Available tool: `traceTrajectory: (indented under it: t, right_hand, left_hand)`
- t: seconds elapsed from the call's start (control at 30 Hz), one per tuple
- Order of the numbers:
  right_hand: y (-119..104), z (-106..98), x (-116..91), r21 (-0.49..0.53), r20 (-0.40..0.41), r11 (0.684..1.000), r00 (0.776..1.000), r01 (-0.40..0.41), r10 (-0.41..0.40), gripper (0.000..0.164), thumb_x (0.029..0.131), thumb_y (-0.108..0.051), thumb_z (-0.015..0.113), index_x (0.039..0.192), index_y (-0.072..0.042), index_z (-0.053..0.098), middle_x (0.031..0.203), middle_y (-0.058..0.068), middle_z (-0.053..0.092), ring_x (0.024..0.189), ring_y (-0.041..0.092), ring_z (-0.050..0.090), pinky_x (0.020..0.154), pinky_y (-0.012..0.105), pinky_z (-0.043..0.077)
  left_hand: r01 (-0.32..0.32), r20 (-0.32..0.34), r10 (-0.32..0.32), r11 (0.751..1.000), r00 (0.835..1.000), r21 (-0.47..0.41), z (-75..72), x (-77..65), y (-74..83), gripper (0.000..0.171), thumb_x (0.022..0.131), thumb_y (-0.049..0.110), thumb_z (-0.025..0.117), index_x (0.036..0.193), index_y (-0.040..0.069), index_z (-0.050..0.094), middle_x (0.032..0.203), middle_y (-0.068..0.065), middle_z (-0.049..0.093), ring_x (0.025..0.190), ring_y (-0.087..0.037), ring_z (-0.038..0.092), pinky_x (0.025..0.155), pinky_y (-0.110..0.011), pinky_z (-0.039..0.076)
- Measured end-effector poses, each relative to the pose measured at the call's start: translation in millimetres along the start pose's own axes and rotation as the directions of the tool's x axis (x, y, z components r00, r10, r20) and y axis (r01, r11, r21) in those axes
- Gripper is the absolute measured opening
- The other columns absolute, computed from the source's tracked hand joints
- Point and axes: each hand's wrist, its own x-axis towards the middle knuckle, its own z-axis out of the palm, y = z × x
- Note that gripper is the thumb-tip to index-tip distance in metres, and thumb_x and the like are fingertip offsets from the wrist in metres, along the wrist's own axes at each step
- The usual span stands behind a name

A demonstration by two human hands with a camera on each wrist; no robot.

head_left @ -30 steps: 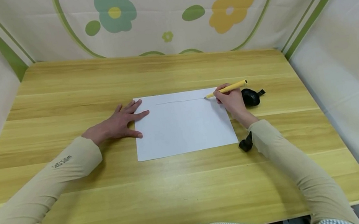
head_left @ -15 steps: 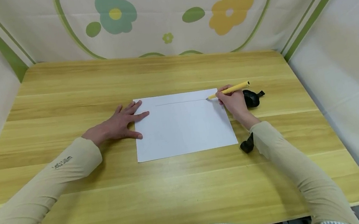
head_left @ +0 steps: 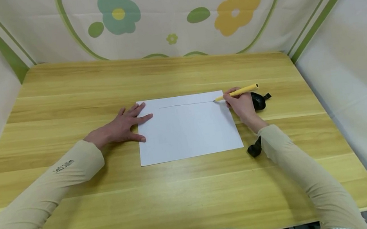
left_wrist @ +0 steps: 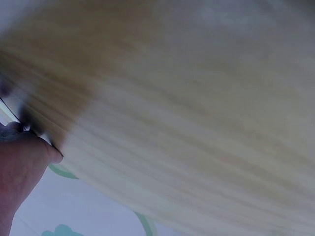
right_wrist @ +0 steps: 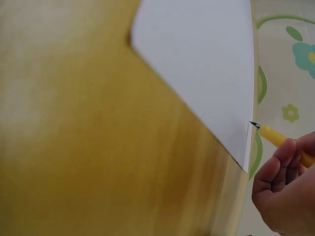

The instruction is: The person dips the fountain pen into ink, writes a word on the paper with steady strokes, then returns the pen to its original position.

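A white sheet of paper lies on the wooden table, with a thin dark line running across its upper part. My left hand rests with spread fingers on the sheet's left edge. In my right hand a yellow pen is pinched, its tip touching the paper at the right end of the line. The right wrist view shows the dark nib of the pen on the sheet, and the curled fingers of the right hand. Only part of the left hand appears in the left wrist view.
Behind the wooden table hangs a white curtain printed with flowers. Beside the right hand and wrist, black objects are partly hidden by the hand and sleeve. Beige sleeves cover both forearms.
My right hand has moved slightly to the right with the pen, and the line has grown longer in that direction. The left hand and the paper have stayed put.
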Motion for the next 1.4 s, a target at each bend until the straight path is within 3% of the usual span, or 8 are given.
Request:
traceTrajectory:
  t: [0.17, 0.4, 0.7, 1.07, 1.4]
  right_hand:
    - [2, -5, 1, 0.023, 0.009, 0.999, 1.0, 0.024, -0.024, 0.009, 0.088, -0.012, 0.061, 0.093, -0.005, 0.063, 0.066, 0.0, 0.061, 0.058, 0.012, 0.053, 0.057, 0.022, 0.046]
    - [4, -7, 1, 0.027, 0.009, 0.999, 1.0, 0.027, -0.028, 0.006, 0.088, -0.012, 0.061, 0.092, -0.007, 0.062, 0.066, 0.002, 0.061, 0.058, 0.014, 0.054, 0.056, 0.023, 0.046]
    - [3, -11, 4, 0.062, 0.005, 0.998, 1.0, 0.0, 0.0, 0.013, 0.088, -0.011, 0.062, 0.096, -0.002, 0.062, 0.071, 0.005, 0.065, 0.058, 0.015, 0.058, 0.057, 0.022, 0.049]
    - [-17, -15, -11, 0.088, -0.014, 0.996, 0.999, -0.029, 0.03, 0.011, 0.087, -0.007, 0.061, 0.094, 0.001, 0.061, 0.07, 0.005, 0.064, 0.061, 0.015, 0.061, 0.056, 0.023, 0.052]
    - [-5, -15, 5, 0.113, -0.014, 0.993, 1.0, -0.017, 0.019, 0.008, 0.088, -0.009, 0.061, 0.093, -0.004, 0.061, 0.075, 0.006, 0.063, 0.062, 0.015, 0.059, 0.059, 0.025, 0.05]
  left_hand:
    - [0.004, -0.002, -0.004, 1.0, 1.0, 0.004, -0.6, -0.6, 1.0, 0.082, 0.083, 0.045, 0.068, 0.148, 0.013, 0.031, 0.159, -0.021, 0.001, 0.146, -0.042, 0.0, 0.11, -0.067, -0.003]
    - [0.01, 0.005, -0.01, 1.0, 1.0, -0.012, -0.5, -0.7, 2.0, 0.083, 0.083, 0.045, 0.068, 0.149, 0.013, 0.031, 0.159, -0.021, 0.0, 0.146, -0.041, -0.001, 0.11, -0.067, -0.005]
    - [0.011, 0.006, -0.011, 1.0, 1.0, 0.0, -2.9, -1.1, 4.2, 0.082, 0.083, 0.043, 0.069, 0.148, 0.012, 0.031, 0.159, -0.022, 0.001, 0.146, -0.042, -0.001, 0.11, -0.067, -0.003]
    - [0.014, 0.014, -0.014, 1.0, 1.0, 0.0, -4.3, -0.6, 5.3, 0.083, 0.083, 0.045, 0.068, 0.149, 0.013, 0.029, 0.159, -0.021, -0.001, 0.146, -0.042, -0.002, 0.11, -0.067, -0.003]
    - [0.007, -0.004, -0.007, 1.0, 1.0, -0.002, -3.4, -0.6, 7.0, 0.082, 0.083, 0.045, 0.068, 0.148, 0.012, 0.031, 0.158, -0.023, 0.002, 0.145, -0.043, 0.0, 0.109, -0.068, -0.002]
